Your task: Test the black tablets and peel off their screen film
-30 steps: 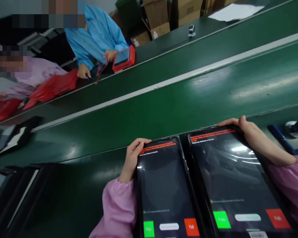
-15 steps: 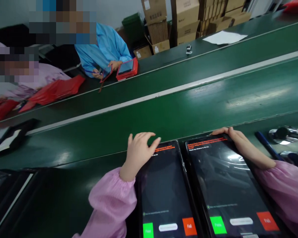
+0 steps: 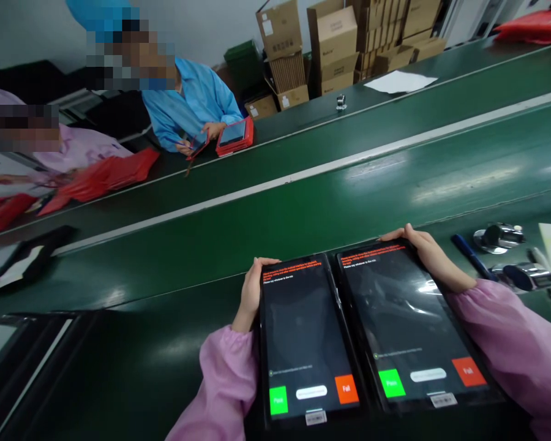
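Observation:
Two black tablets lie side by side in front of me, screens up. Both show red text at the top, a green Pass box and a red Fail box. My left hand (image 3: 251, 293) is closed around the upper left corner of the left tablet (image 3: 303, 331), fingers along its top edge. At the upper right corner of the right tablet (image 3: 408, 318), my right hand (image 3: 434, 257) grips with its fingers over the top edge. The undersides of both tablets are hidden. A barcode label (image 3: 316, 418) sits at the bottom of the left one.
A blue pen (image 3: 472, 257) and shiny metal fixtures (image 3: 498, 236) lie to the right. Black cases (image 3: 41, 355) stand at the left. Beyond the green conveyor belt (image 3: 239, 226), a co-worker in blue (image 3: 197, 98) handles a tablet beside red-cased ones; another in lilac has red covers (image 3: 110, 174).
My left hand has come down from above the left tablet's corner and closed around its edge. My right hand stays on the right tablet. The view has shifted, showing the tablets' lower edges.

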A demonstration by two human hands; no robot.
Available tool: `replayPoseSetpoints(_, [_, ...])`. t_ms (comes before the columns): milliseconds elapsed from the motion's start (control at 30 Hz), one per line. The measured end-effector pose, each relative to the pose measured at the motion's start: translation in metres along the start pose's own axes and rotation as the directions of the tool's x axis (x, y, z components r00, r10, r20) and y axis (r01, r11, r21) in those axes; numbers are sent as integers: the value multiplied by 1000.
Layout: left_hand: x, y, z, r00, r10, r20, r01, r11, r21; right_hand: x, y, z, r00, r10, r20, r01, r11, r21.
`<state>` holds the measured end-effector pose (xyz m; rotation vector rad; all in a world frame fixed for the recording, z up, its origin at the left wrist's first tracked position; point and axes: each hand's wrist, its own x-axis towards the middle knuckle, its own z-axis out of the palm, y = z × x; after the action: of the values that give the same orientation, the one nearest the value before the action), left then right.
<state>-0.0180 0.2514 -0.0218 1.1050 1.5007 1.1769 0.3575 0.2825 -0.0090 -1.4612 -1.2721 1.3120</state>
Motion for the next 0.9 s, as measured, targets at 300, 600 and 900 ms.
replayPoseSetpoints(300, [2,-7,2,998,25,-54,-25,1000,-3,2,2,2,998,-26,-55,26,1000,0])
replayPoseSetpoints(600, [-5,-10,2,956,92,-277,-97,995,-1,-11,-8,1,949,-248,-195,218,962,-163])
replayPoseSetpoints(900, [-170,-39,-48,980,93,-175,-76,992,100,-142,-29,-12,695,-680,233,680,517,-520])
